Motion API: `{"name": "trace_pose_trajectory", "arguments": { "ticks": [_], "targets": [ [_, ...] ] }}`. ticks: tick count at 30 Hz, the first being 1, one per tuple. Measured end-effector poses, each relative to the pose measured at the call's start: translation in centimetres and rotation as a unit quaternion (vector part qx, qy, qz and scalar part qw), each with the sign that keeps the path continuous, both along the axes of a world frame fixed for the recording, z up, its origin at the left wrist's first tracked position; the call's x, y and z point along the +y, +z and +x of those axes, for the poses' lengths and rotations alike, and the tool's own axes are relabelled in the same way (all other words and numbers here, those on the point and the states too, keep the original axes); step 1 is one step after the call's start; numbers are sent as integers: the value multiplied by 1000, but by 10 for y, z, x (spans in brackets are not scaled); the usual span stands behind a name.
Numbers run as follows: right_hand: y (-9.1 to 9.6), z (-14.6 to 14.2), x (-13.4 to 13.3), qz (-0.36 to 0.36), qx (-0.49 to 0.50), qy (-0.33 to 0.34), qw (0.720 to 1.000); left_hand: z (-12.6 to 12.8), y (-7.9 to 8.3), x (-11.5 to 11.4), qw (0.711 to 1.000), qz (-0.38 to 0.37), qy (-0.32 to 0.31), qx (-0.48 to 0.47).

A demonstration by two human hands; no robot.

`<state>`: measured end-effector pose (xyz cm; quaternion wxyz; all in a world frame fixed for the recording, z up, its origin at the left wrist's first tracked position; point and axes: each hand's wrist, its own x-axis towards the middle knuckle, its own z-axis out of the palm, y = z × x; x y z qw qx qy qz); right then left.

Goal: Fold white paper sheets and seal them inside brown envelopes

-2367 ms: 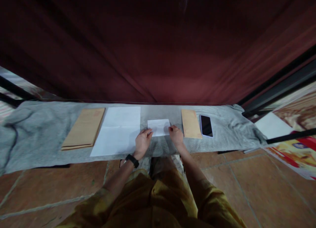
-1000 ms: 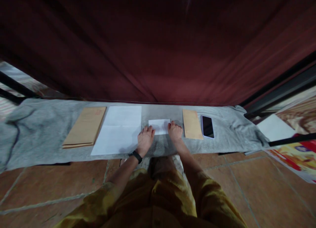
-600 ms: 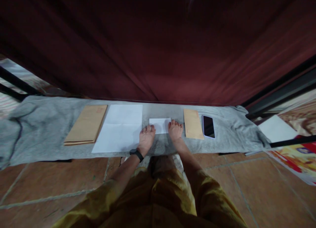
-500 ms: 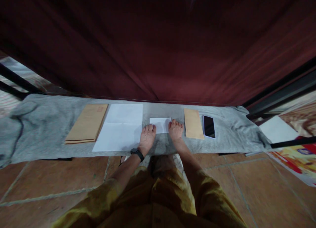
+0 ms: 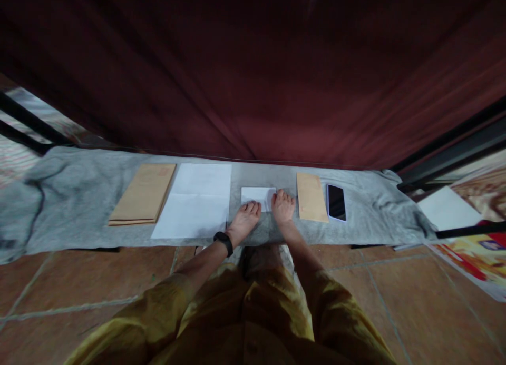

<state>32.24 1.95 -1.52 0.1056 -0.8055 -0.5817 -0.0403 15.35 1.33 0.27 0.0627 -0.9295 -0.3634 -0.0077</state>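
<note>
A small folded sheet of white paper (image 5: 256, 193) lies flat on the grey cloth, straight in front of me. My left hand (image 5: 245, 216), a black band at its wrist, rests over the paper's lower left part with curled fingers. At the paper's right edge, my right hand (image 5: 283, 207) is closed, its thumb and fingers holding that side. Left of my hands lie larger white sheets (image 5: 195, 207) with a crease across them. A brown envelope (image 5: 311, 197) is just right of my right hand.
A stack of brown envelopes (image 5: 144, 194) lies on the left of the cloth-covered surface (image 5: 371, 207). Beyond the single envelope is a smartphone (image 5: 336, 202). A dark red curtain (image 5: 253, 91) hangs behind, with black bars (image 5: 454, 149) at the right. Tiled floor shows below.
My left hand has slid right from the paper's left edge onto its lower part. My right hand stays at the right edge. The view has shifted slightly.
</note>
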Motion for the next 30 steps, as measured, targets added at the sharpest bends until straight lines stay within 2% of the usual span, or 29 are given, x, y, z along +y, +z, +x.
{"name": "trace_pose_trajectory", "arguments": {
  "ticks": [7, 13, 15, 24, 27, 30],
  "targets": [
    [7, -4, -2, -7, 11, 19, 1000, 1, 0, -1, 1000, -4, -2, 0],
    [0, -13, -8, 27, 28, 150, 988, 2, -2, -1, 1000, -11, 0, -7],
    [-6, -14, -10, 29, 35, 170, 984, 2, -3, -1, 1000, -16, -2, -8],
    [-25, -14, -13, 47, 3, 167, 985, -17, -3, -10, 999, -23, 37, 6],
    [-30, -14, -13, 60, -4, 158, 986, -30, 1, -14, 997, -39, 60, -12],
    [-32, -14, -14, 69, -10, 161, 984, -55, 12, -9, 995, -47, 69, -52]
  ]
}}
